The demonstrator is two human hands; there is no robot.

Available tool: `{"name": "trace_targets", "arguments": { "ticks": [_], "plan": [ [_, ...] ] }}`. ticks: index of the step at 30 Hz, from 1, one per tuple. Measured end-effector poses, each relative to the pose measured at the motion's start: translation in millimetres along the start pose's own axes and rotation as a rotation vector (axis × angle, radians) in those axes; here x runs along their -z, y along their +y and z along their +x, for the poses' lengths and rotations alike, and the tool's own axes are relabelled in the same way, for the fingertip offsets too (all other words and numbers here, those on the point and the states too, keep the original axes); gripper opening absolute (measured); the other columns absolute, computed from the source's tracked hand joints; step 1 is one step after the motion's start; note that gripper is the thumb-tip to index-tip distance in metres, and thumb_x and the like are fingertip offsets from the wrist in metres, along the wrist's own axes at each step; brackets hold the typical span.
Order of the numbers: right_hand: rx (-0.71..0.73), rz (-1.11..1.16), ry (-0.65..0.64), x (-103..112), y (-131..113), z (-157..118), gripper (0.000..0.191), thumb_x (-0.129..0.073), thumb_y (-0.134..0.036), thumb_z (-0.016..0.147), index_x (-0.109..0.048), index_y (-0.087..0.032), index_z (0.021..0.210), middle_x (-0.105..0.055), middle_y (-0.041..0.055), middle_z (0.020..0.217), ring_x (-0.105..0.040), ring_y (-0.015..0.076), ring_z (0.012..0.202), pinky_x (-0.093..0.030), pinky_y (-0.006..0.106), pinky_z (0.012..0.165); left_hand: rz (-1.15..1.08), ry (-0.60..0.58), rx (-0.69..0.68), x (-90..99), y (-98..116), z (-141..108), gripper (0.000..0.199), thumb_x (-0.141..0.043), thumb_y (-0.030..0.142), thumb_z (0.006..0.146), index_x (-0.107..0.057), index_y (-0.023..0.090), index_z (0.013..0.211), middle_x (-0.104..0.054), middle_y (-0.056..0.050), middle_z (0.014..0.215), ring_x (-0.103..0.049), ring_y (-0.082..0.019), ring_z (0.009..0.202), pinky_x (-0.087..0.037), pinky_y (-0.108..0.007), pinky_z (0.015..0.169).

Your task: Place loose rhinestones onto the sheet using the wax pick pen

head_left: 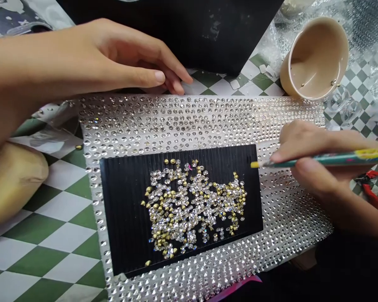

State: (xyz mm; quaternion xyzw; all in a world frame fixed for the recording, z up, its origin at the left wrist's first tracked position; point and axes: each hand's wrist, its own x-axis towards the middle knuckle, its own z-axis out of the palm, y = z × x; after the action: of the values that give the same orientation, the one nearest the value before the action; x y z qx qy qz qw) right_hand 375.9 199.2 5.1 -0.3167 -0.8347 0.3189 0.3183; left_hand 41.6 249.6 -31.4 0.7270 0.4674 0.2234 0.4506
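My right hand (321,159) pinches a slim teal pencil (330,159) with a colourful pattern and a yellow tip. That tip is over the right end of a black ribbed tray (126,218). Many small loose rhinestones (192,201), clear on top and gold underneath, lie scattered across the tray. Under it is a white sheet (201,138) studded with rows of rhinestones. At the sheet's far left edge my left hand (132,58) reaches in, fingers loosely stretched and thumb apart, holding nothing.
A beige cup (318,58) leans at the back right with a few stones inside. Behind the sheet stands a black box (176,33). Red-handled pliers (371,188) lie at the right. A yellowish rounded object (15,184) is at left on the green-and-white checked cloth (50,251).
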Motion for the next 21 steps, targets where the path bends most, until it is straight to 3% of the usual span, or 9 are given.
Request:
{"name": "trace_targets", "arguments": {
  "ticks": [3, 5, 9, 18, 21],
  "plan": [
    [0.131, 0.117, -0.212, 3.5, -2.9, 0.0, 0.023, -0.055, -0.005, 0.075, -0.07, -0.018, 0.086, -0.068, 0.0027, 0.064, -0.058, 0.0121, 0.054, -0.046, 0.028, 0.046, 0.01, 0.004, -0.002, 1.0, -1.8, -0.3, 0.055, -0.068, 0.065, 0.078, -0.074, 0.022, 0.112, -0.075, -0.001, 0.099, -0.073, -0.025, 0.095, -0.054, -0.058, 0.101],
    [0.195, 0.132, -0.264, 4.9, -0.9, 1.5, 0.022, -0.055, -0.004, 0.076, -0.07, -0.016, 0.086, -0.069, 0.0038, 0.066, -0.059, 0.0122, 0.057, -0.048, 0.027, 0.048, 0.025, 0.009, -0.001, 0.4, -0.8, -0.5, 0.054, -0.068, 0.065, 0.078, -0.075, 0.022, 0.111, -0.075, -0.001, 0.1, -0.073, -0.027, 0.098, -0.053, -0.059, 0.103],
    [0.183, 0.123, -0.327, 4.0, -1.5, 1.9, 0.019, -0.054, -0.005, 0.077, -0.07, -0.014, 0.084, -0.071, 0.0049, 0.067, -0.06, 0.0118, 0.059, -0.05, 0.027, 0.052, 0.067, 0.013, -0.001, -0.7, 1.4, -0.9, 0.051, -0.066, 0.061, 0.08, -0.075, 0.022, 0.11, -0.074, -0.001, 0.101, -0.073, -0.029, 0.099, -0.05, -0.064, 0.104],
    [0.162, 0.097, -0.262, 1.2, -9.1, -4.6, 0.02, -0.053, -0.005, 0.077, -0.07, -0.015, 0.08, -0.068, 0.0038, 0.062, -0.061, 0.012, 0.058, -0.049, 0.028, 0.051, 0.08, 0.012, -0.027, -0.4, 4.3, -1.2, 0.049, -0.064, 0.061, 0.08, -0.075, 0.024, 0.11, -0.074, 0.002, 0.103, -0.073, -0.025, 0.098, -0.051, -0.058, 0.106],
    [0.013, -0.056, -0.102, 3.1, -6.1, -3.3, 0.018, -0.055, -0.015, 0.08, -0.071, -0.024, 0.082, -0.068, -0.0012, 0.062, -0.06, 0.0113, 0.055, -0.047, 0.028, 0.045, 0.105, 0.013, -0.014, 2.2, 5.9, -2.0, 0.05, -0.062, 0.061, 0.08, -0.075, 0.024, 0.11, -0.074, 0.001, 0.103, -0.073, -0.028, 0.1, -0.051, -0.061, 0.103]
  ]
}}
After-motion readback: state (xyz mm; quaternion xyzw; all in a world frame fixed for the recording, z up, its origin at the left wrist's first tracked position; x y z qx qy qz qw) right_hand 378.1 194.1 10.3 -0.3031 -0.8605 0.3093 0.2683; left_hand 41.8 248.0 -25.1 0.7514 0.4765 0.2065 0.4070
